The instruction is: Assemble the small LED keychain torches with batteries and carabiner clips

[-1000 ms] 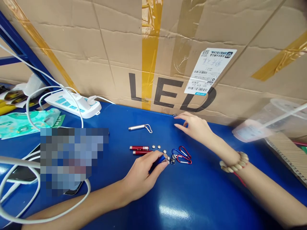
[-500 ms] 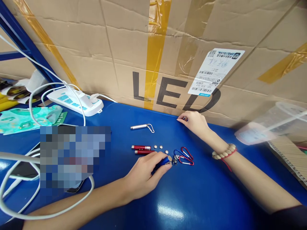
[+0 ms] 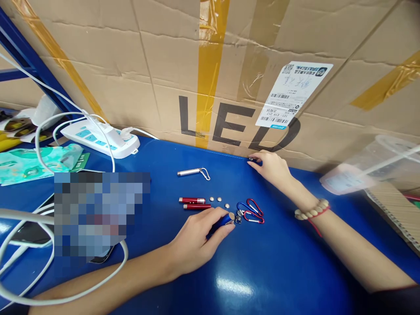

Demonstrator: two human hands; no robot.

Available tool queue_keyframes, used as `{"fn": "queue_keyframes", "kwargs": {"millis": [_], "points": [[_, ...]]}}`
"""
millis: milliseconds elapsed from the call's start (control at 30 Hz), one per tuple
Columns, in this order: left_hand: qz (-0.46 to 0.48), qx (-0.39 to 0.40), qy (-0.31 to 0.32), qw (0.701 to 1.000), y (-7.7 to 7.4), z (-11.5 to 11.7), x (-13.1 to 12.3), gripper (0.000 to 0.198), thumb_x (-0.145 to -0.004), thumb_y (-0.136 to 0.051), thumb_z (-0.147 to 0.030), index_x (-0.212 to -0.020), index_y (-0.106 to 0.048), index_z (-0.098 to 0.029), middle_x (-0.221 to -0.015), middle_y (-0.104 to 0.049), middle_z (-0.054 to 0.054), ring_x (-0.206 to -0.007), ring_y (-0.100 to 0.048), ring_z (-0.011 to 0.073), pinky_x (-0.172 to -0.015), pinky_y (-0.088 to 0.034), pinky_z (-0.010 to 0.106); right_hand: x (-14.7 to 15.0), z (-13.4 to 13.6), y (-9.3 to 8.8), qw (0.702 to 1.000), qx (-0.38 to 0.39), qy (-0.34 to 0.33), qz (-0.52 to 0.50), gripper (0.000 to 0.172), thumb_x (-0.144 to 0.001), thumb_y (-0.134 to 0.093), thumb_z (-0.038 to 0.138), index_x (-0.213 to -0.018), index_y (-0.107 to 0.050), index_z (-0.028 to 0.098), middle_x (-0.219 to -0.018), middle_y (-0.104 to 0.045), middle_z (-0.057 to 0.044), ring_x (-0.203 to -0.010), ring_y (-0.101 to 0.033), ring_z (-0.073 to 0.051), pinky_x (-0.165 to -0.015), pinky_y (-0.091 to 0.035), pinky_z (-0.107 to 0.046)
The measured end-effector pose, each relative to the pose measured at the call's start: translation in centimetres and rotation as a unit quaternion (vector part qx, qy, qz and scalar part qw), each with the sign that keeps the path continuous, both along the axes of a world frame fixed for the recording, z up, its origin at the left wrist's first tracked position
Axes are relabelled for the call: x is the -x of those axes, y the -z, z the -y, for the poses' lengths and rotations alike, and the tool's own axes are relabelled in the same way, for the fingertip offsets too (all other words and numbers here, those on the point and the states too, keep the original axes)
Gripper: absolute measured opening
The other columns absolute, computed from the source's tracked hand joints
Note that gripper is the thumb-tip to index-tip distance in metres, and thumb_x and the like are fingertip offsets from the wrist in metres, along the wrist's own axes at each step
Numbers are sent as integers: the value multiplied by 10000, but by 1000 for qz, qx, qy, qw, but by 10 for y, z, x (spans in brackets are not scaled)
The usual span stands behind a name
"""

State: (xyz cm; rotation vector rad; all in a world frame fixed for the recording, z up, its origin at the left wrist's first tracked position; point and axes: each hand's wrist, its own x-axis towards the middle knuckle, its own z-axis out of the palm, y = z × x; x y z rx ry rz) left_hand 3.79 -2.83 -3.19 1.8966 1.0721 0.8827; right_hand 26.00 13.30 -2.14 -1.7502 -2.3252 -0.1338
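Blue torch barrel point(image 3: 225, 218) mostly hidden beneath left fingers point(image 3: 214, 232)

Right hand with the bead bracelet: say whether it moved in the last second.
Yes. The right hand closed in on the foot of the brown cardboard box, pinching a small blue piece.

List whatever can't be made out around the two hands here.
Head view:
- blue tube: mostly covered by the left hand closed on it.
- small blue piece: under the fingertips of the right hand, too small; held or merely touched, unclear.
- pixelated patch: hides whatever lies there.
- plastic cup: blurred, cut by the right edge.
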Motion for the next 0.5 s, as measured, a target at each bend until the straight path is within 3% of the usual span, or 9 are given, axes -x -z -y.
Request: {"fn": "queue_keyframes", "kwargs": {"millis": [267,500], "points": [[-36,-24,21,999,0,2,1,150,-929,-414,-261,-857,-519,-182,-769,-572,7,-676,-525,130,-642,-425,242,-3,0,-4,998,31,1,-47,139,-782,-578,253,-821,-694,187,-813,-714,-50,-732,-657,-216,-611,-480,-323],[-28,-25,20,999,-1,3,1,157,-926,-407,-264,-859,-524,-183,-760,-573,10,-667,-521,131,-640,-428,245,3,22,-6,982,114,-84,-128,129,-721,-615,203,-820,-695,184,-739,-718,-8,-689,-674,-154,-660,-543,-263]]}}
